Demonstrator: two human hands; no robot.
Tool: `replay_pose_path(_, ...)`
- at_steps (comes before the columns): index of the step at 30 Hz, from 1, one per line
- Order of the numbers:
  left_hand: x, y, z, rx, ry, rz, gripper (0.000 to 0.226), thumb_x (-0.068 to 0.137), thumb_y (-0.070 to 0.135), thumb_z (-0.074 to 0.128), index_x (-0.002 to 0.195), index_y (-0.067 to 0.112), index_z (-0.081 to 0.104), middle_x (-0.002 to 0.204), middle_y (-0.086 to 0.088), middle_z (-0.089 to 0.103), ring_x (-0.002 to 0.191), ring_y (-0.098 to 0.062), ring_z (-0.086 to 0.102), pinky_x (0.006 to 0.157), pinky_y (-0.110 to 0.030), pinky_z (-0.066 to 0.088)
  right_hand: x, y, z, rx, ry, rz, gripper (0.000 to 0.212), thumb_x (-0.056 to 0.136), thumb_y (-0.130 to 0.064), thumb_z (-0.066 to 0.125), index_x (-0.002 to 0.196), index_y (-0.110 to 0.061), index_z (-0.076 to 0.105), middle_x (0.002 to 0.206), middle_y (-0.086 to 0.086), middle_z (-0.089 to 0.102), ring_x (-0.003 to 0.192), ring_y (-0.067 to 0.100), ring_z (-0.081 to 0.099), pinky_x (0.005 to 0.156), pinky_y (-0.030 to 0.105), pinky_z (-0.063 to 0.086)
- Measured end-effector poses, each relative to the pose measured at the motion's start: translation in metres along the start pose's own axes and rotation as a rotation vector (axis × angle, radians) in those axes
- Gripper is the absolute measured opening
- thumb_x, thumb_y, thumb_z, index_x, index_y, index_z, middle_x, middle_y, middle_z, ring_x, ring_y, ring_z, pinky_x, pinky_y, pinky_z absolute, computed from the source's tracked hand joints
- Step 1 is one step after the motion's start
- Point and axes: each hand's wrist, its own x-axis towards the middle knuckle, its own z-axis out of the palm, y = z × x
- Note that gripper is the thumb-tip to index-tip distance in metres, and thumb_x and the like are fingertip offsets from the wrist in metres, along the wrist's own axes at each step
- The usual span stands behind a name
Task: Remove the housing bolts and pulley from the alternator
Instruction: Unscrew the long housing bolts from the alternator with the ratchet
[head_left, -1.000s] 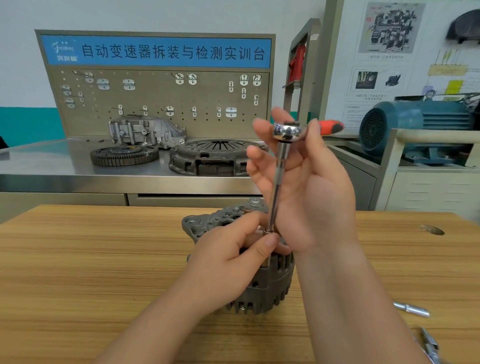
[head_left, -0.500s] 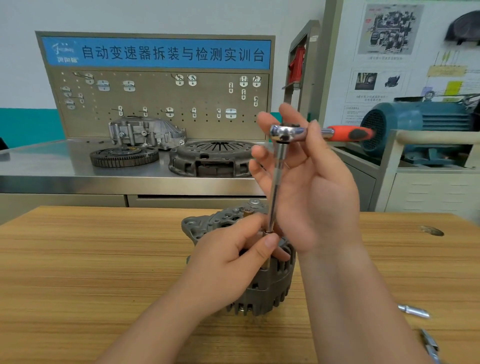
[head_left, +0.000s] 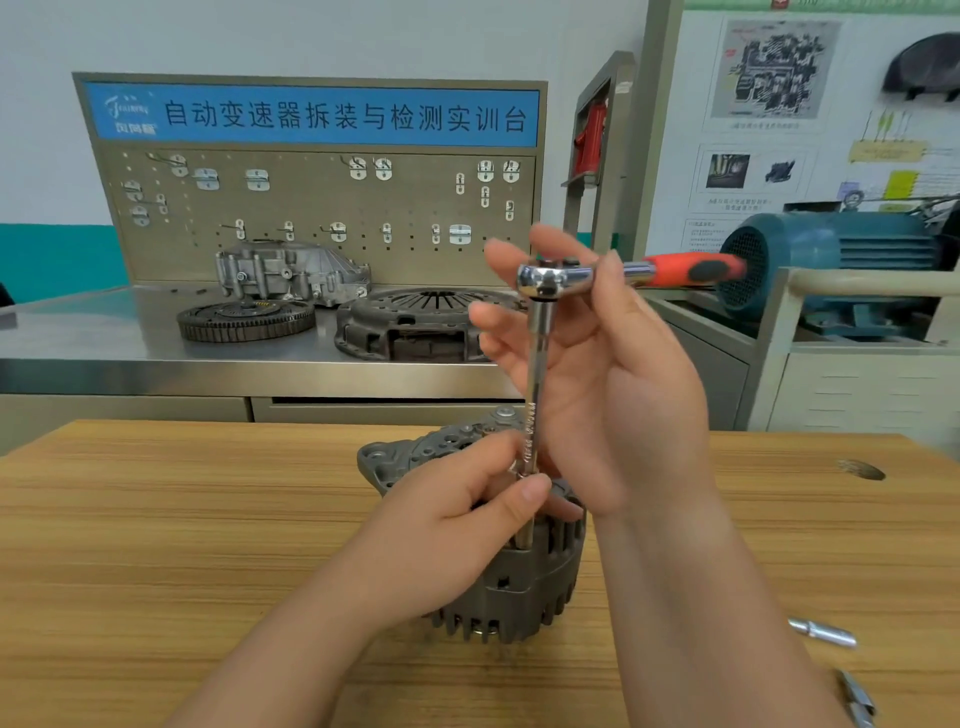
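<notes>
The alternator (head_left: 530, 587) stands upright on the wooden counter (head_left: 156, 519), directly under both hands. The left grip (head_left: 447, 535) rests on its top. Thumb and fingers are clamped on the lower end of the extension bar (head_left: 535, 374), right where it drops toward the housing. The socket end and the bolt under it are hidden behind that thumb, so there is no telling how it seats.

The bar runs up almost vertically to the ratchet (head_left: 545, 275), whose chrome head sits above the left grip. The right grip (head_left: 613, 395) is at that head. The thumb lies across the neck on the near side and the forefinger sits behind, closed lightly on the ratchet. The other fingers fan out straight to the left of the bar. The orange handle sticks out sideways to the right, past the thumb, and nothing is wrapped around it.

The alternator's ribbed lower body shows below and to the right of the left grip, and its mounting ear pokes out on the far left side. Right of the right forearm, two small metal pieces (head_left: 823, 633) lie well apart from the alternator. Beyond both grips, a steel counter (head_left: 104, 338) carries a clutch cover (head_left: 415, 322) and a toothed ring (head_left: 244, 319).
</notes>
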Motion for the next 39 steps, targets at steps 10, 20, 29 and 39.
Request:
replay_pose_path(10,0.005,-0.003,0.003,0.116,0.013,-0.015,0.025,0.087,0.045,0.043,0.082,0.037,0.066,0.086,-0.008,0.074,0.096,-0.035,0.066,0.088,-0.053,0.050,0.000,-0.004,-0.003,-0.191,0.122,-0.168,0.022,0.083,-0.013,0.060,0.089,-0.026,0.077,0.096,-0.003,0.072,0.091,0.015,0.061,0.080,0.031,0.049)
replay_pose_path(20,0.002,-0.006,0.003,0.070,0.016,0.037,0.036,0.086,0.053,0.038,0.091,0.029,0.064,0.087,0.010,0.074,0.087,-0.030,0.066,0.084,-0.051,0.051,-0.003,-0.001,0.002,-0.165,0.106,-0.108,0.023,0.093,-0.027,0.050,0.110,-0.021,0.064,0.100,0.006,0.074,0.077,0.020,0.071,0.078,0.031,0.056)
replay_pose_path(29,0.003,-0.006,0.003,0.032,-0.005,0.005,0.039,0.087,0.053,0.041,0.098,0.022,0.061,0.089,0.012,0.076,0.089,-0.041,0.066,0.086,-0.058,0.049,-0.002,-0.002,0.001,-0.220,0.037,-0.157,0.020,0.094,-0.023,0.049,0.104,-0.023,0.067,0.103,0.002,0.073,0.077,0.019,0.068,0.079,0.032,0.055)
replay_pose_path(39,0.003,-0.004,0.007,0.130,0.014,-0.005,0.024,0.088,0.045,0.044,0.095,0.032,0.063,0.081,0.022,0.074,0.048,-0.006,0.045,0.056,-0.035,0.045,-0.001,-0.006,-0.003,-0.379,0.025,-0.246,0.020,0.087,-0.020,0.063,0.097,-0.034,0.074,0.106,-0.006,0.070,0.098,0.020,0.066,0.087,0.033,0.049)
